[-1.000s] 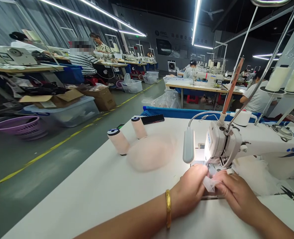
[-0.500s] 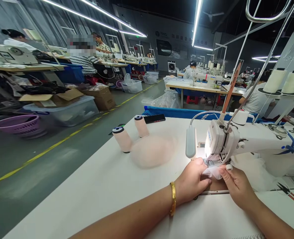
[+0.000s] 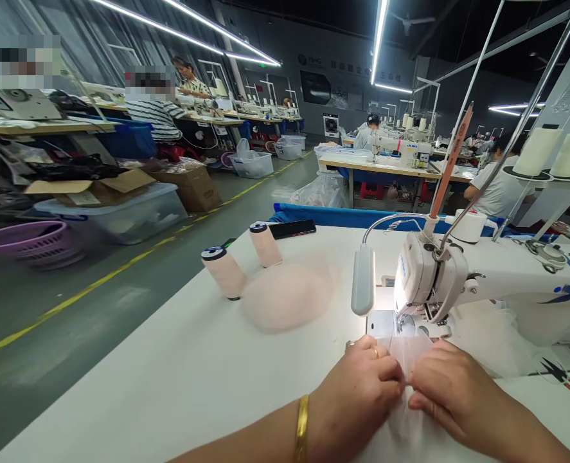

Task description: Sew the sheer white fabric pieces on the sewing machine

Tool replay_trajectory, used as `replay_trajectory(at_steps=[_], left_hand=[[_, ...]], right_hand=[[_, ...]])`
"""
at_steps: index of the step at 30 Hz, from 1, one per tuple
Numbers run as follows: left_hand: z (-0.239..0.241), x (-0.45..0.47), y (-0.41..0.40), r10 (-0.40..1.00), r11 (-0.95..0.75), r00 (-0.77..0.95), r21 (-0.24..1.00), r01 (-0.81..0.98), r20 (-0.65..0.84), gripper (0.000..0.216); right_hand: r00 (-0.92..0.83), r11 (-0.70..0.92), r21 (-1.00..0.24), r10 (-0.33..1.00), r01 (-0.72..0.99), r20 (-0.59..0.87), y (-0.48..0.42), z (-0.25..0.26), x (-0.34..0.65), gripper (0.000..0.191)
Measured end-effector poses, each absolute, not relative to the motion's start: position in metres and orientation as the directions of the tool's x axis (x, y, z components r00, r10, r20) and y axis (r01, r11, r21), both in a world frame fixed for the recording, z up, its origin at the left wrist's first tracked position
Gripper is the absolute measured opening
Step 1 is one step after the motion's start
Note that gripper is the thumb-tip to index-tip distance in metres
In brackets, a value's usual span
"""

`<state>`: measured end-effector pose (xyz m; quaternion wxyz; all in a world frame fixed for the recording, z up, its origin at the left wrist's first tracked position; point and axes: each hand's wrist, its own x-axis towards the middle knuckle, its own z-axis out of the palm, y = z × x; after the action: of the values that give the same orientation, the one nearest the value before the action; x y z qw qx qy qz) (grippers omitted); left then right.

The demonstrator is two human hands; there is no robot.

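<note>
My left hand (image 3: 362, 382) and my right hand (image 3: 446, 389) meet knuckle to knuckle on the white table (image 3: 178, 379), both pinched on a thin piece of white sheer fabric (image 3: 407, 354) that lies in front of the needle. The white sewing machine (image 3: 458, 280) stands just behind the fabric, its small lamp (image 3: 363, 287) lighting the needle plate. A gold bangle sits on my left wrist and a ring on a left finger.
Two pale pink thread cones (image 3: 224, 273) and a heap of pink mesh (image 3: 289, 296) lie to the left. A black phone (image 3: 293, 229) rests at the table's far edge. Scissors (image 3: 561, 376) lie at the right. Other people work at distant sewing tables.
Both hands have drawn back from the presser foot toward me. The fabric, bunched between my fingers before, now lies flatter on the table.
</note>
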<state>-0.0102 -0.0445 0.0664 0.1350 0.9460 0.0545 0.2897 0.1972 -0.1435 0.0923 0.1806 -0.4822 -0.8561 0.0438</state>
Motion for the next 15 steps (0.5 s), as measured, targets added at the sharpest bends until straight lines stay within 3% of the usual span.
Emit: replay_trajectory(at_steps=[8,15], left_hand=[[0.068,-0.005,-0.038,0.204,-0.962,0.817,0.264,0.067,0.539,0.019],[0.066,-0.001,-0.027,0.234,-0.959,0.804,0.267,0.097,0.547,0.018]], right_hand=[[-0.425,0.485,-0.306,0.872,0.819,0.244,-0.139,0.086,0.202,0.028],[-0.365,0.425,-0.266,0.897,0.865,0.249,-0.132,0.074,0.208,0.026]])
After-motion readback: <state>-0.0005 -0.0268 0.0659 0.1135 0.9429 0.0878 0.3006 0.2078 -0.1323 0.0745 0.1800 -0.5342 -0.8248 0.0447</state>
